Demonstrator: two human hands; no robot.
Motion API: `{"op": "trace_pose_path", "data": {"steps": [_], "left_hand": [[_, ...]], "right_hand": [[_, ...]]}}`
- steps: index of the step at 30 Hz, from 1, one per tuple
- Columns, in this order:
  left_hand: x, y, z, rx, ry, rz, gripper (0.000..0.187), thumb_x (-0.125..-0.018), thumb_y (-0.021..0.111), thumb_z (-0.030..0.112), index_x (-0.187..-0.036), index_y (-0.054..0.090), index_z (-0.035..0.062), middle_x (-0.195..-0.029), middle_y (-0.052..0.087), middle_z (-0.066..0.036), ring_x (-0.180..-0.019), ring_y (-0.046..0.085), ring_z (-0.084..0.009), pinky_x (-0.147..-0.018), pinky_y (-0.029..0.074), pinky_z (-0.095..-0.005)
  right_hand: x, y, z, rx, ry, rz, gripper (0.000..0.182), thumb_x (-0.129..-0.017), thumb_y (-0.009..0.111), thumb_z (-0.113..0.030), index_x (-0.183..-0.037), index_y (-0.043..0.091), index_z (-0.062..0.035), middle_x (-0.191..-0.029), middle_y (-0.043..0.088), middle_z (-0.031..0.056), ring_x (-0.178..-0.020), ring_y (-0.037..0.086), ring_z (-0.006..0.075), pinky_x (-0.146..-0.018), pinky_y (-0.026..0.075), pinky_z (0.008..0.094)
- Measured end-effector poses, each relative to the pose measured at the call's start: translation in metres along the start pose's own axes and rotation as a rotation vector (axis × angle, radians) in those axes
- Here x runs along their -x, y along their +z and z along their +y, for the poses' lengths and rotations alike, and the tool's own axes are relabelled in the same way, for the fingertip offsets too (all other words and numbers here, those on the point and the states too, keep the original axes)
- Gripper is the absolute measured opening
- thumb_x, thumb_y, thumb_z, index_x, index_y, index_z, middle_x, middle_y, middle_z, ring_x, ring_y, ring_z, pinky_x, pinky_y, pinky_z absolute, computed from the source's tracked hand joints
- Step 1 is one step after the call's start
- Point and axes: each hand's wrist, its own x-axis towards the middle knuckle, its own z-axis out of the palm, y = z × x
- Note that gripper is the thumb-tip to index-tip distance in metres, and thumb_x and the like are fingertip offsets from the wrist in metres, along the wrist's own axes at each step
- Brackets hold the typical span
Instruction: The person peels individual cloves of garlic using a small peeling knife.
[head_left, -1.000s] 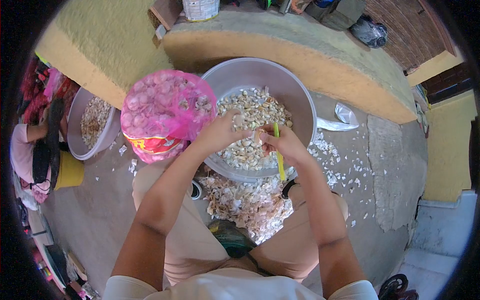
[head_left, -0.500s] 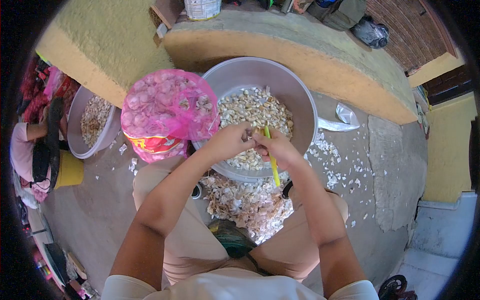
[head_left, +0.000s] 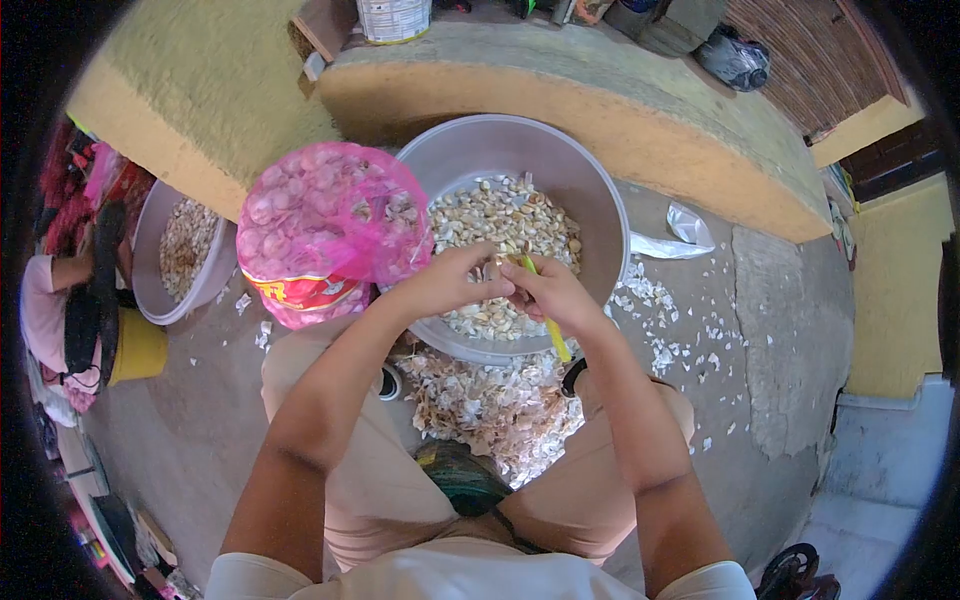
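My right hand (head_left: pixel 553 292) is closed around a slim yellow-handled knife (head_left: pixel 558 340), its lower end pointing toward my lap; the blade is hidden among the fingers. Close beside it, my left hand (head_left: pixel 462 276) is pinched at the fingertips on a small pale piece, apparently a garlic clove, mostly covered. Both hands meet above a large grey tub (head_left: pixel 617 215) holding many garlic cloves (head_left: pixel 505 215). Left of the tub, touching it, stands a pink net bag (head_left: pixel 325 215) full of garlic bulbs, torn at its right side.
A heap of garlic skins (head_left: pixel 490 400) lies between my feet. More skin flakes (head_left: pixel 665 310) and a silvery strip (head_left: pixel 672 244) are on the floor at right. At left are another tub (head_left: pixel 150 270), a yellow bucket (head_left: pixel 140 345) and a person (head_left: pixel 55 310). A concrete ledge (head_left: pixel 560 130) runs behind.
The yellow-handled knife has tilted, its lower end shifting right and slightly up. My hands stay together over the tub. The whole view has shifted slightly.
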Motion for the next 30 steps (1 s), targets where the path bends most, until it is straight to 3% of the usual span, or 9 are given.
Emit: {"op": "trace_pose_path", "data": {"steps": [3,12,21,27,30], "left_hand": [[0.004,0.002,0.005,-0.22,0.151,0.104,0.048,-0.067,0.064,0.037,-0.096,0.05,0.0025,-0.084,0.057,-0.017,-0.076,0.057,-0.0307,-0.066,0.044,-0.0364],[0.008,0.001,0.023,-0.537,0.05,0.06,0.05,-0.071,0.06,0.04,-0.101,0.05,0.0017,-0.087,0.057,-0.016,-0.078,0.057,-0.0312,-0.067,0.044,-0.0375],[0.008,-0.005,0.016,-0.526,0.129,-0.052,0.051,-0.074,0.054,0.044,-0.101,0.049,0.0007,-0.084,0.057,-0.017,-0.08,0.055,-0.0318,-0.069,0.043,-0.0398],[0.007,-0.008,0.02,-0.574,0.152,-0.11,0.047,-0.073,0.055,0.045,-0.09,0.05,0.0016,-0.079,0.056,-0.016,-0.076,0.056,-0.0315,-0.063,0.043,-0.0395],[0.007,-0.003,0.014,-0.647,0.328,0.071,0.039,-0.074,0.054,0.044,-0.077,0.048,0.0053,-0.066,0.055,-0.013,-0.064,0.056,-0.0287,-0.056,0.044,-0.0366]], "right_hand": [[-0.005,0.003,0.011,-0.063,0.031,0.029,0.026,-0.081,0.051,-0.028,-0.073,0.053,-0.0041,-0.053,0.046,0.0004,-0.041,0.038,0.0062,-0.036,0.028,0.0208],[-0.006,0.012,0.006,-0.285,0.169,0.058,0.023,-0.081,0.05,-0.025,-0.066,0.051,-0.0066,-0.05,0.043,-0.0006,-0.039,0.036,0.0068,-0.035,0.026,0.0221],[-0.005,0.008,0.01,-0.482,0.219,-0.165,0.028,-0.082,0.049,-0.025,-0.059,0.044,-0.0085,-0.045,0.033,-0.0025,-0.036,0.03,0.0064,-0.034,0.024,0.0206],[-0.002,0.006,0.011,-0.543,0.318,-0.246,0.031,-0.082,0.048,-0.028,-0.058,0.042,-0.0091,-0.042,0.03,-0.0038,-0.035,0.029,0.0063,-0.033,0.023,0.0207],[-0.001,0.004,0.01,-0.675,0.409,-0.263,0.032,-0.082,0.047,-0.03,-0.058,0.04,-0.01,-0.041,0.029,-0.0044,-0.034,0.027,0.0067,-0.033,0.022,0.021]]}}
